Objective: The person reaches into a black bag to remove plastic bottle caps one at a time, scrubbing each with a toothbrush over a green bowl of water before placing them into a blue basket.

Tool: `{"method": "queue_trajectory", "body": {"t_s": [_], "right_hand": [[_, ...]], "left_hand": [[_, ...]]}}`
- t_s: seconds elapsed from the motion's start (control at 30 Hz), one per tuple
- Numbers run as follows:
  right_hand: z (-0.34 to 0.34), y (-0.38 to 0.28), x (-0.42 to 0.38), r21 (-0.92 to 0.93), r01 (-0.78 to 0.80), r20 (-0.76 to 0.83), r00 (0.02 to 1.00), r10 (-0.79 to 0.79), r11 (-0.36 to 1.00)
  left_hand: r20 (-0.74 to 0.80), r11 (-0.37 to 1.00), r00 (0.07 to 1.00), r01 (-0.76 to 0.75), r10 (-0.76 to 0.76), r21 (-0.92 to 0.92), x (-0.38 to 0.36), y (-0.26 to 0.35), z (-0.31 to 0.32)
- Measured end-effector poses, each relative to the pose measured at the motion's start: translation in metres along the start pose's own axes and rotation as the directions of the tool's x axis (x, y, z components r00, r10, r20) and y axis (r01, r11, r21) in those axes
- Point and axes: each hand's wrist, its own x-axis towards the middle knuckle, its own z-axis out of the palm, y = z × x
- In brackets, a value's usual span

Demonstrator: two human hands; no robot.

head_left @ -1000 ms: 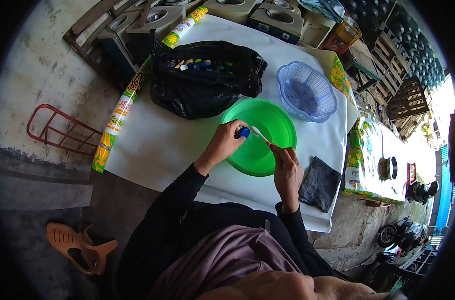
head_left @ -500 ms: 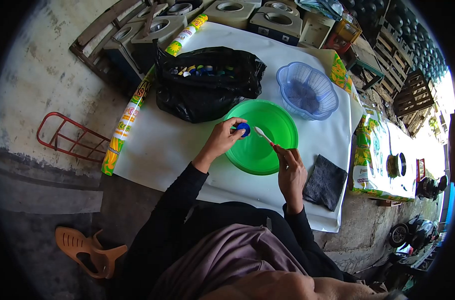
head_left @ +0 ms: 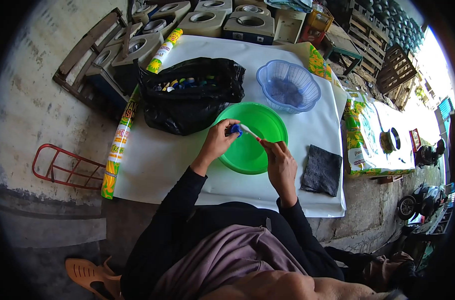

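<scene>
Over the left part of a green basin, my left hand pinches a blue bottle cap. My right hand grips a toothbrush with a red and white handle, its white head at the cap. A black plastic bag lies open behind the basin to the left, with several coloured caps inside. Behind the basin to the right stands a blue plastic basket. A dark grey cloth lies flat right of my right hand.
The white-covered table has a rolled printed sheet along its left edge. A red metal rack leans at the left wall, with an orange chair below. Another covered table stands at the right.
The toothbrush head has moved left onto the blue cap, and my hands are closer together. The camera view has shifted, and a dark, partly visible shape now shows at the lower right.
</scene>
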Motion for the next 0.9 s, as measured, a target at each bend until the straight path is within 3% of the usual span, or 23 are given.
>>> {"method": "queue_trajectory", "body": {"t_s": [0.07, 0.1, 0.2, 0.23, 0.3, 0.4, 0.5, 0.6, 0.67, 0.73, 0.8, 0.9], "right_hand": [[0.001, 0.002, -0.008, -0.084, 0.031, 0.054, 0.998, -0.027, 0.996], [-0.002, 0.002, -0.009, -0.073, 0.024, -0.003, 1.000, -0.024, 0.997], [-0.011, -0.001, -0.011, -0.107, -0.018, -0.066, 0.998, 0.011, 0.994], [-0.011, 0.004, -0.015, -0.111, 0.001, -0.007, 1.000, -0.002, 0.994], [-0.010, 0.004, -0.018, -0.098, -0.022, -0.079, 0.997, 0.015, 0.995], [-0.014, 0.009, -0.024, -0.093, -0.056, -0.046, 0.998, 0.051, 0.994], [-0.019, 0.017, -0.025, -0.058, -0.083, -0.051, 0.995, 0.080, 0.995], [-0.023, 0.026, -0.028, -0.039, -0.113, -0.076, 0.991, 0.110, 0.993], [-0.026, 0.031, -0.027, -0.031, -0.145, -0.068, 0.987, 0.142, 0.989], [-0.029, 0.036, -0.028, -0.014, -0.128, -0.078, 0.989, 0.127, 0.992], [-0.029, 0.044, -0.029, 0.021, -0.132, -0.094, 0.987, 0.134, 0.991], [-0.032, 0.047, -0.031, 0.060, -0.115, -0.079, 0.990, 0.120, 0.992]], "left_hand": [[-0.005, 0.997, 0.998, -0.069, 0.070, 0.033, 0.003, -0.008, 0.000], [-0.009, 0.993, 0.994, -0.106, 0.107, 0.049, 0.005, -0.009, -0.001], [0.062, 0.901, 0.952, -0.303, 0.299, 0.310, 0.005, -0.009, -0.007], [0.058, 0.906, 0.952, -0.303, 0.299, 0.295, 0.003, -0.007, -0.005], [0.050, 0.911, 0.950, -0.310, 0.308, 0.272, 0.002, 0.000, -0.004], [0.173, 0.879, 0.958, -0.279, 0.228, 0.386, 0.013, -0.011, -0.009], [0.102, 0.844, 0.901, -0.430, 0.421, 0.319, 0.037, -0.004, 0.006], [0.075, 0.849, 0.876, -0.481, 0.477, 0.218, 0.083, 0.024, 0.036], [0.036, 0.787, 0.807, -0.584, 0.590, 0.196, 0.130, 0.028, 0.067], [0.057, 0.830, 0.845, -0.532, 0.531, 0.167, 0.174, 0.031, 0.093], [0.042, 0.731, 0.774, -0.614, 0.632, 0.299, 0.203, 0.027, 0.110], [0.051, 0.753, 0.827, -0.533, 0.560, 0.386, 0.215, 0.020, 0.098]]}}
